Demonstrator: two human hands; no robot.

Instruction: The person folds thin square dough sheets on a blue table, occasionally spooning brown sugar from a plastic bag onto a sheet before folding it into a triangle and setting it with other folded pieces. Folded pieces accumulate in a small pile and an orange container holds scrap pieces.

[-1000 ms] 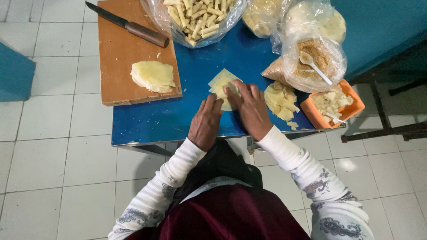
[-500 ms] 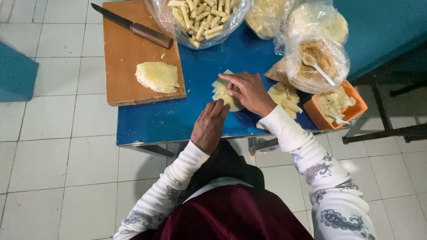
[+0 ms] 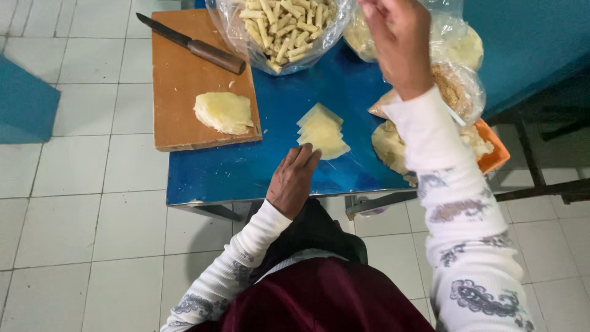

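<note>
A pale yellow pastry sheet [image 3: 322,132], folded into overlapping layers, lies on the blue table [image 3: 246,166]. My left hand [image 3: 294,178] rests flat on the table with its fingertips at the sheet's near edge, holding nothing. My right hand [image 3: 399,43] is raised above the table's far side, over the plastic bags, fingers loosely curled; whether it holds anything cannot be told. Its white patterned sleeve hides part of what lies to the right.
A wooden cutting board [image 3: 178,80] on the left carries a stack of pastry sheets [image 3: 224,112] and a knife [image 3: 196,46]. A clear bag of rolled sticks [image 3: 283,27] stands at the back. A bag of brownish filling [image 3: 455,86] and an orange bowl [image 3: 495,150] are at right.
My right hand has let go of the sheet and lifted up and away toward the bags. The left hand has stayed at the sheet's near edge.
</note>
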